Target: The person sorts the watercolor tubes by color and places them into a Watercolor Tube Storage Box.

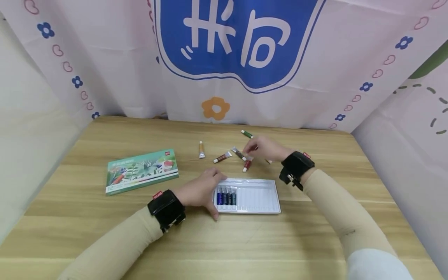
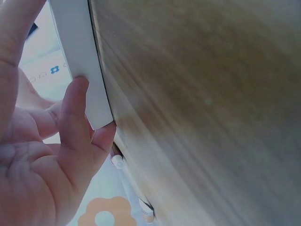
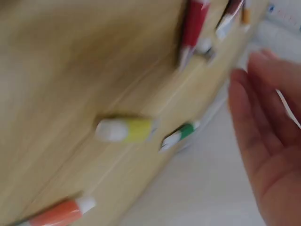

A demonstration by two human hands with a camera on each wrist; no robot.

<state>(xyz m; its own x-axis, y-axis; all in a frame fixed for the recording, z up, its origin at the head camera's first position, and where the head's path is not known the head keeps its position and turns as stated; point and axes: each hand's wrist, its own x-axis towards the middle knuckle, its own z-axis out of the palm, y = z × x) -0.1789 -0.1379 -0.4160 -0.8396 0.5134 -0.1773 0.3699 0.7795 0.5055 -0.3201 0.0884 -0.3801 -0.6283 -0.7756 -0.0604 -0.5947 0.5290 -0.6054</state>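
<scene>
A white plastic tray [image 1: 259, 196] lies on the table, with several blue and dark paint tubes [image 1: 226, 196] side by side in its left part. My left hand [image 1: 201, 189] grips the tray's left end, thumb at the near edge and fingers toward the far one. Over the loose tubes hovers my right hand [image 1: 264, 148], its fingers loosely bent and nothing showing between them. Close below it lie a red paint tube [image 1: 247, 165] and a dark brown one [image 1: 239, 154]. In the right wrist view a yellow tube [image 3: 136, 130], a green tube [image 3: 181, 135] and an orange tube [image 3: 59, 213] appear.
A maroon tube [image 1: 222, 157] and an ochre tube [image 1: 201, 149] lie farther left on the wooden table [image 1: 245, 249]. At left rests a flat green paint box [image 1: 141, 172] with a plant picture. A printed cloth [image 1: 122, 77] hangs behind the table's far edge.
</scene>
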